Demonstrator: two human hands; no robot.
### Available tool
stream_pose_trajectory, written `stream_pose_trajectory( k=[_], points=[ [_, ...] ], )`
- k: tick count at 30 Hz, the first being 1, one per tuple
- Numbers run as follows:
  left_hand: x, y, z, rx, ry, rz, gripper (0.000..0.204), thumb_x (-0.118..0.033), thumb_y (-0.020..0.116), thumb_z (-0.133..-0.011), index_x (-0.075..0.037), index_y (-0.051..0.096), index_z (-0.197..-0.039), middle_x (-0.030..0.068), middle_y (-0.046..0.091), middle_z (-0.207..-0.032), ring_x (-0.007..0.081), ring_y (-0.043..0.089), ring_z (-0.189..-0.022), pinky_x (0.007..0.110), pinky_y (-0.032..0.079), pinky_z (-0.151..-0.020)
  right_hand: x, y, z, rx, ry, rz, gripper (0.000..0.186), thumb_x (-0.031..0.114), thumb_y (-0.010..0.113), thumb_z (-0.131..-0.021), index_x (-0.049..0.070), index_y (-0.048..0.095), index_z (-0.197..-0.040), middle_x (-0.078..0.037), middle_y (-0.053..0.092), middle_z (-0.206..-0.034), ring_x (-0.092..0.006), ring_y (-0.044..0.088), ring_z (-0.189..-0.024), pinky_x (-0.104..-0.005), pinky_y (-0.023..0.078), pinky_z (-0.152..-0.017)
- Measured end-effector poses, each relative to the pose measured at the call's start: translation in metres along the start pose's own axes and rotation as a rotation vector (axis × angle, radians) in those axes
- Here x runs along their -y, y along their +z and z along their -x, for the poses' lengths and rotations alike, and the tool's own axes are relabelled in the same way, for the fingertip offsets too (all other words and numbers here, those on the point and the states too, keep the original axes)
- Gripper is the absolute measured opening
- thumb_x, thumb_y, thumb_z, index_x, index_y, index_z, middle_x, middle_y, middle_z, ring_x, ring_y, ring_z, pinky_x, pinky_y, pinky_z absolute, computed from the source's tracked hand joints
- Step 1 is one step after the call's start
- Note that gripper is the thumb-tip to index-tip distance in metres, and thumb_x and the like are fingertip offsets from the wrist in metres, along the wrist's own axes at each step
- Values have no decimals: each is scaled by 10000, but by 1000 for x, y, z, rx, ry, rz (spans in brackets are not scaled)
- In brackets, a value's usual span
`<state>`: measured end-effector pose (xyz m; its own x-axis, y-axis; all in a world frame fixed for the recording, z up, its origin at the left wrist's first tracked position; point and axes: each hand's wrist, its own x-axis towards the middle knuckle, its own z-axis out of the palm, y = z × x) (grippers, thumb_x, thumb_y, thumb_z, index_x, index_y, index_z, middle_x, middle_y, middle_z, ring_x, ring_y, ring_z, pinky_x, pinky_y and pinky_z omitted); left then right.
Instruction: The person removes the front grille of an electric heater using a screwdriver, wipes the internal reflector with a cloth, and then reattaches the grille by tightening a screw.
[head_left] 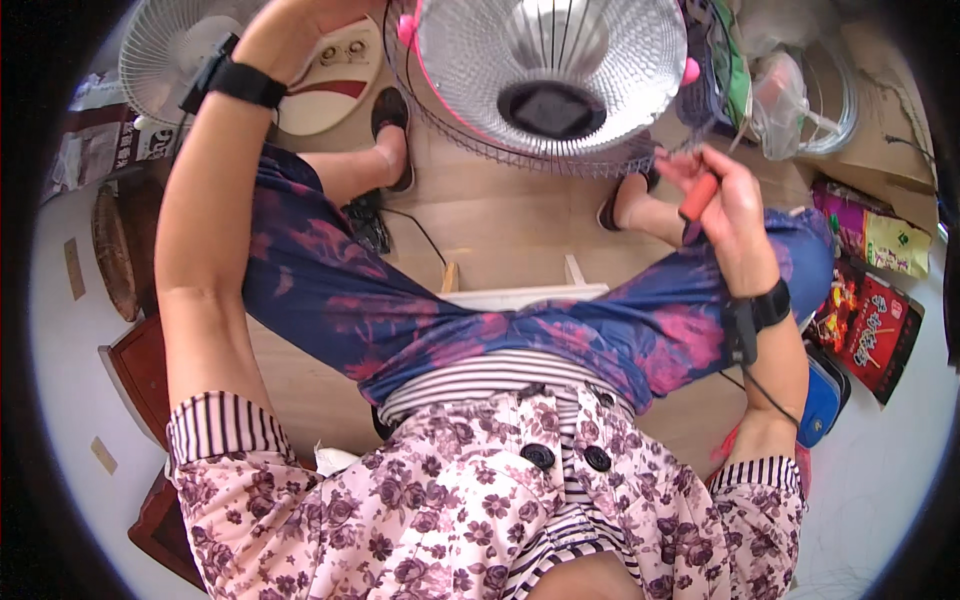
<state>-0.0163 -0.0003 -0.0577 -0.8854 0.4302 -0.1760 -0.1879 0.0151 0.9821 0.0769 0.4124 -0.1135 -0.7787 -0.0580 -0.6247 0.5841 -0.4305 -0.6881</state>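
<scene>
One red handle (699, 197) in right hand (737, 200) | one reflector (630, 65) | two knobs (691, 70)

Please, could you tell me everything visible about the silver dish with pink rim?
The silver dish looks metal: round, shiny and textured, pink-rimmed, with pink side knobs. Its hollow faces the camera; the picture's top crops it. Thin wires reach toward a dark oval part. Whether the wire grille touches it is unclear.

Left hand (332, 12) cut off above, silver reflector (460, 65) cropped, right hand (728, 195) blurred, perhaps touching wire guard (590, 163)
</scene>
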Motion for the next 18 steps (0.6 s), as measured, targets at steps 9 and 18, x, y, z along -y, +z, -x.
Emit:
stream_pose_trajectory(
  k=[9,18],
  points=[
    [28,23,52,533,-133,178,335,-291,613,-866,44,626,-870,133,671,-737,192,662,-673,265,526,-627,-15,-28,29,-47,31,346,153,124,457,-898,-4,485,-819,-200,609,-785,-352,641,-728,-450,558,-629],
    [56,11,55,644,-270,230,281,-216,598,-873,57,634,-817,165,682,-817,102,474,-523,340,481,-791,-23,-14,18,-111,127,389,200,108,427,-872,-50,500,-773,-200,579,-674,-349,637,-685,-445,546,-550]
  ],
)
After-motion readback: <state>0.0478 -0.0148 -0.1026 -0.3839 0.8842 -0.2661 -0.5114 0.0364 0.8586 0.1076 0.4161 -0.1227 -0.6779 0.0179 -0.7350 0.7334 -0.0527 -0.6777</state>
